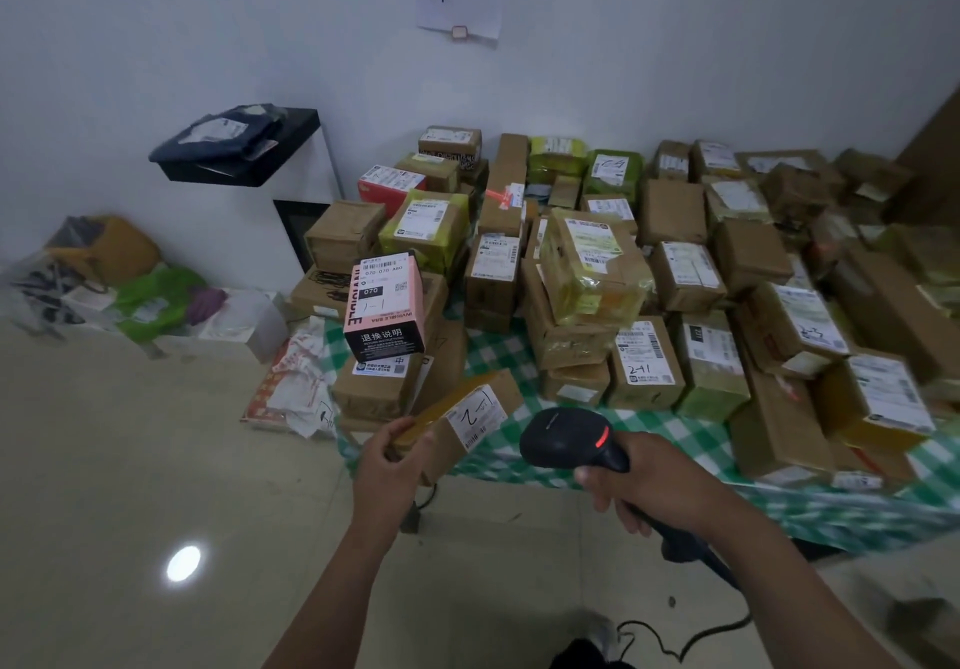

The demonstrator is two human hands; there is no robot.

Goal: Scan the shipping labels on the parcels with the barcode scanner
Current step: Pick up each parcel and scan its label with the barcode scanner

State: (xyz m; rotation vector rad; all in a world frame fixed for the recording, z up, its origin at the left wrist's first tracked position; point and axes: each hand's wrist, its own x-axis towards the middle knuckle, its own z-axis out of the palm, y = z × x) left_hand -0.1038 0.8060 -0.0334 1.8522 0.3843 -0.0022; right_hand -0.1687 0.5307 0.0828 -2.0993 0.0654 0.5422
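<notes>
While the worktop [649,429] under its green check cloth carries a crowded spread of parcels [587,273] from its left edge to its right, only a strip along the front edge shows bare cloth. The step in hand takes place just off the front-left corner. A pink box [384,305] stands on a stack at the left edge. Below it, in the air off the corner, the left hand [389,466] grips a small cardboard parcel [441,411] by its near end, thumb on top. The parcel is tilted so that its white shipping label [478,416], with handwritten figures, faces the person. The right hand [639,481] is closed round the handle of a black barcode scanner [566,440]. The scanner's head sits just beside the parcel, to its right, with a red light glowing on its back. Its cable [691,637] trails down to the floor.

To do this well, I judge the scanner's nose should aim at the printed bars along the label's lower edge, not at the handwriting. The left hand should hold the parcel steady and turn the label square to the scanner. The thumb should stay clear of the bars, and a little gap left between head and label would help the beam cover the whole code. The likely fault is a slanted or creased label giving no read.
</notes>
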